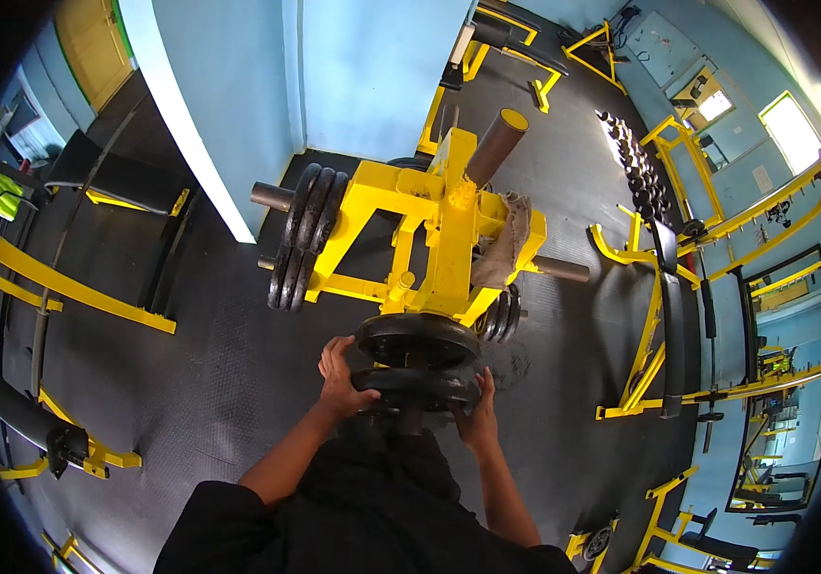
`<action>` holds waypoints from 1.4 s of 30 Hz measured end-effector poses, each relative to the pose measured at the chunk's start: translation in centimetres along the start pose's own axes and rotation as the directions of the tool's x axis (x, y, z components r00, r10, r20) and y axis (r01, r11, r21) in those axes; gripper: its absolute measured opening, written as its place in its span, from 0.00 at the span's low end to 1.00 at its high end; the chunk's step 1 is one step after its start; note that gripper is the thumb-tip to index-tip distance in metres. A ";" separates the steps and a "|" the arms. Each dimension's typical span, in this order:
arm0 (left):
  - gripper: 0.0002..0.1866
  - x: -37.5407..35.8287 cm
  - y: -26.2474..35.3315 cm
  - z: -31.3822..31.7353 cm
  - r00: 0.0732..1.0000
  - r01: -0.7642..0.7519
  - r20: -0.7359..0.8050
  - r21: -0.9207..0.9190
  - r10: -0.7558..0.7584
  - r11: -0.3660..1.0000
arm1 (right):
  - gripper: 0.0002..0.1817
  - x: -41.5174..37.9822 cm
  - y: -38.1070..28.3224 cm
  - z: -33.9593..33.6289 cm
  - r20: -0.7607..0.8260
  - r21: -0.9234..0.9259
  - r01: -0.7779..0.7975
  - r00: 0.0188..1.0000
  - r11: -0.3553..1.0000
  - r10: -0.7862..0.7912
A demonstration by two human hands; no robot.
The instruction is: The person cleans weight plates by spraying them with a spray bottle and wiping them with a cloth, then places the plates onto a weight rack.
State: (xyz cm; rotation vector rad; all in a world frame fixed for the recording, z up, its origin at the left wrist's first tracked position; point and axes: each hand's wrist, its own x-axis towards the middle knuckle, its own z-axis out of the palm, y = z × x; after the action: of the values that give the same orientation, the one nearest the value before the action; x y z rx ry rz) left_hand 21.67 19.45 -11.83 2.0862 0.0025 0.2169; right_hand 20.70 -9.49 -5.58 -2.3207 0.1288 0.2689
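Observation:
A black weight plate (415, 385) is between my two hands at the near end of a yellow plate rack (450, 251). My left hand (340, 380) grips its left edge, thumb on the near face and fingers reaching over the far side. On the right edge, my right hand (476, 413) is closed around the rim, fingers pointing up. A dark peg (411, 421) sticks out toward me from the plate's near face. Just beyond it, a larger black plate (418, 341) rests against the rack, with a narrow gap between the two.
Several black plates (307, 225) hang on the rack's left pegs, and more (501, 316) sit low on its right. A cloth (506, 244) drapes over the frame. Yellow benches (654, 330) stand to the right, a barbell bench (85, 297) to the left. Dumbbells (635, 167) line the far wall.

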 end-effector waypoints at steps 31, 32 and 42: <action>0.52 -4.2 -0.5 4.4 0.785 0.579 0.196 -0.571 -0.588 0.583 | 0.49 0.0 14.2 -0.8 0.138 0.073 -0.185 0.975 0.980 0.174; 0.53 -5.5 0.1 5.1 0.714 0.643 0.217 -0.578 -0.665 0.503 | 0.48 -1.5 19.4 -0.6 0.123 0.055 -0.219 0.970 0.974 0.211; 0.40 -15.6 3.4 23.7 0.331 0.928 0.159 -0.236 -0.930 0.290 | 0.29 -22.2 64.4 -14.8 0.430 0.025 -0.942 0.313 0.335 0.847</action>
State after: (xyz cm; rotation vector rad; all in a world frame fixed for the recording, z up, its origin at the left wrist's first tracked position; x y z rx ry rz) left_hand 9.72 -4.06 -22.83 1.4505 1.1446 -0.4970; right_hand -9.86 -64.42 -35.68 -1.6017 1.2699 1.1563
